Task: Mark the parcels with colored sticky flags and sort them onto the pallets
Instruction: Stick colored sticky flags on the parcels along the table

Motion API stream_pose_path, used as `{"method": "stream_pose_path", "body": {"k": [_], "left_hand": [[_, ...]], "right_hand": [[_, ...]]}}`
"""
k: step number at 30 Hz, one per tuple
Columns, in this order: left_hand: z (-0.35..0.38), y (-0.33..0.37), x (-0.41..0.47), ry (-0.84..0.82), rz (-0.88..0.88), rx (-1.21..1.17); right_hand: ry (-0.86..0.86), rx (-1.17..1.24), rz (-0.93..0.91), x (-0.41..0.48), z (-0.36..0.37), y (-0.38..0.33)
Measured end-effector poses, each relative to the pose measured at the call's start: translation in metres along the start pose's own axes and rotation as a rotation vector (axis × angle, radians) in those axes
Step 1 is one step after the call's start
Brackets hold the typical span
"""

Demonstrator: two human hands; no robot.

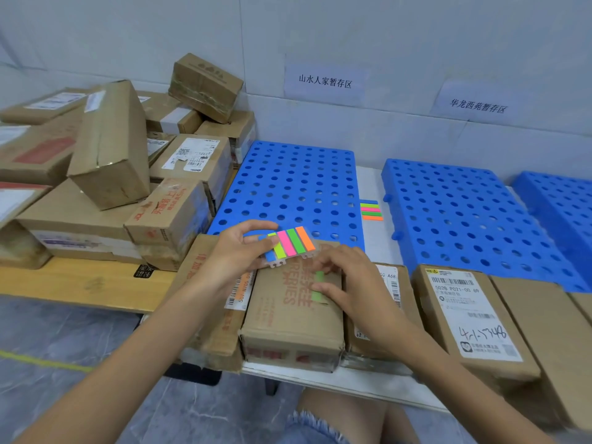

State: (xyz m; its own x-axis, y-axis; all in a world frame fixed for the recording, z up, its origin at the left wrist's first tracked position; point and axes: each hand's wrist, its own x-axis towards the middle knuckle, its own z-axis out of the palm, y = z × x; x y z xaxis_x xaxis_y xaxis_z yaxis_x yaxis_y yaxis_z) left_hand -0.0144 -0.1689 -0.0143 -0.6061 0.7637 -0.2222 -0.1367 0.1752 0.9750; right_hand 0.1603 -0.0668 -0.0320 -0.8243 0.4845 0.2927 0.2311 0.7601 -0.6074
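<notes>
Green flag (318, 295) under right fingers (334, 291), left fingers (256, 226) apparently pinching pad (292, 243)

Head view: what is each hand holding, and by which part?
Left hand grips the flag pad by its blue end. Right hand holds nothing; it presses a green flag onto the parcel.

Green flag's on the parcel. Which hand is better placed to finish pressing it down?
Right, probably. The right hand rests on the parcel with fingers at the green flag; the left hand is busy holding the flag pad.
</notes>
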Motion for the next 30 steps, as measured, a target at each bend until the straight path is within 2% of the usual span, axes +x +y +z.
{"method": "stream_pose_path", "body": {"k": [5,9,14,17,20,24,27,30], "left_hand": [[0.003,0.001,0.001,0.011,0.008,-0.038],[0.008,0.004,0.000,-0.015,0.040,-0.032],[0.028,0.017,-0.006,-0.131,0.064,-0.017],[0.047,0.024,-0.010,-0.202,0.086,0.005],[0.065,0.028,-0.011,-0.272,0.093,0.008],[0.082,0.030,-0.009,-0.315,0.075,0.021],[0.090,0.030,-0.008,-0.336,0.064,0.031],[0.097,0.031,-0.008,-0.340,0.049,0.022]], "right_hand": [[0.048,0.102,0.076,0.003,-0.002,0.001],[0.185,0.168,0.127,0.005,-0.011,-0.001],[0.403,-0.043,0.007,0.007,-0.037,-0.002],[0.374,-0.203,-0.105,0.009,-0.047,0.004],[0.295,-0.325,-0.105,0.007,-0.051,0.015],[0.339,-0.467,-0.159,-0.001,-0.057,0.032],[0.404,-0.459,-0.206,-0.006,-0.064,0.036],[0.444,-0.339,-0.184,-0.009,-0.070,0.034]]}}
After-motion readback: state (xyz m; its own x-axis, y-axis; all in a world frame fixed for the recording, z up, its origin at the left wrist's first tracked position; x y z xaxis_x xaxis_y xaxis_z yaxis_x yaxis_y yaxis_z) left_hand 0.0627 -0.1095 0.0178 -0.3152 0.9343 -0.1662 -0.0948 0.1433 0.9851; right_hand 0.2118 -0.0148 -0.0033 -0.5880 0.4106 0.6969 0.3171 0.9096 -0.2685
